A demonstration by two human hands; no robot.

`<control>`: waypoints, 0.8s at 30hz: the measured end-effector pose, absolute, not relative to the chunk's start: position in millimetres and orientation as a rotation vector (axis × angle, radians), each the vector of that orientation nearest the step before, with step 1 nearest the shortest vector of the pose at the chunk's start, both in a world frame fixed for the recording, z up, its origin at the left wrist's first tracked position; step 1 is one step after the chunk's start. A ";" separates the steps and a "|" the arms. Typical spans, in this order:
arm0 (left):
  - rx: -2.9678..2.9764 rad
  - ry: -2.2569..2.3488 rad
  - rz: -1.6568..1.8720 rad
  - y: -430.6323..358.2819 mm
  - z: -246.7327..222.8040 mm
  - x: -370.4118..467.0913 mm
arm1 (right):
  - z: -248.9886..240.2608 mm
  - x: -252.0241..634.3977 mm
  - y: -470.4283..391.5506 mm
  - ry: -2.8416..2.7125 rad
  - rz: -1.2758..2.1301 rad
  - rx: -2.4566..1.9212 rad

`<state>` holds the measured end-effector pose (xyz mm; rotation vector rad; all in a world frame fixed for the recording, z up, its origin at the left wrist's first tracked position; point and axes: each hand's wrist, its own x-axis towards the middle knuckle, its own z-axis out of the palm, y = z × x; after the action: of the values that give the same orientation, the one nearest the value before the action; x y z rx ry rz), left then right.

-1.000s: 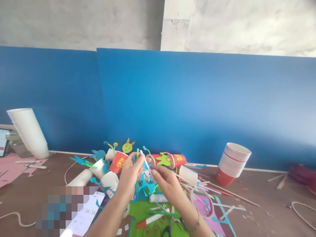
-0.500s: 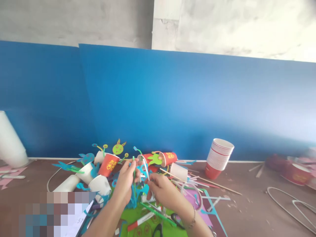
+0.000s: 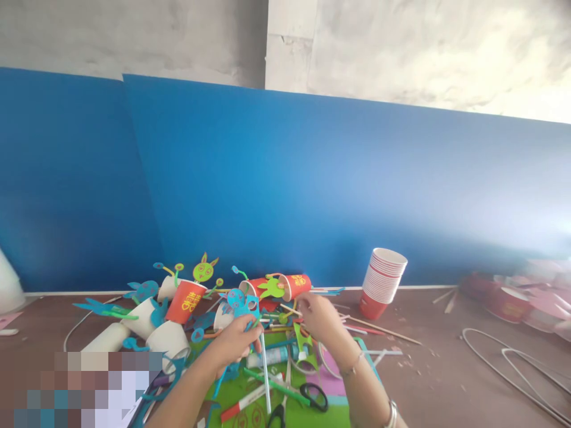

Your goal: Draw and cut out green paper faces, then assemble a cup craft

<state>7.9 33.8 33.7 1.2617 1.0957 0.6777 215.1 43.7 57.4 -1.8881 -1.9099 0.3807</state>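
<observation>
My left hand [image 3: 238,345] is closed around a white straw [image 3: 266,374], which points down toward the green sheet. A bit of green shows at its fingertips. Just behind those fingers is a blue paper cutout with a drawn animal face [image 3: 235,298]; whether the hand touches it I cannot tell. My right hand [image 3: 319,321] hangs over the heap of straws and sticks, its fingers curled downward by a thin wooden stick [image 3: 289,310]. What lies between those fingertips is hidden. Below the hands are scissors [image 3: 316,397], a red-capped marker [image 3: 247,399] and a green straw [image 3: 276,386].
Paper cups with cutout figures, such as a red cup [image 3: 185,302] and a white cup [image 3: 168,340], crowd the left. A tall stack of cups [image 3: 386,273] stands right of the heap. Further right lies a looped cable [image 3: 504,368]. A blue panel [image 3: 312,190] closes off the back.
My right hand has let go of the white straw and moved right, over the heap. The white straw is now in my left hand, pointing down. The view has shifted slightly right.
</observation>
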 end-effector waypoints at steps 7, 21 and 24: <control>1.333 1.184 0.951 40.8 23.7 2.4 | 32.3 291.5 74.3 -1.692 0.466 -2.057; 1.077 0.967 1.004 44.3 27.2 6.4 | 9.5 320.6 111.2 -2.001 0.460 -2.360; 1.011 0.956 1.070 43.1 28.6 4.8 | 13.3 323.8 107.4 -2.118 0.408 -2.342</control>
<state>4.8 43.1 28.6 1.0112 0.9563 1.0700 323.8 107.4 13.3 -2.3421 -2.1184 0.4083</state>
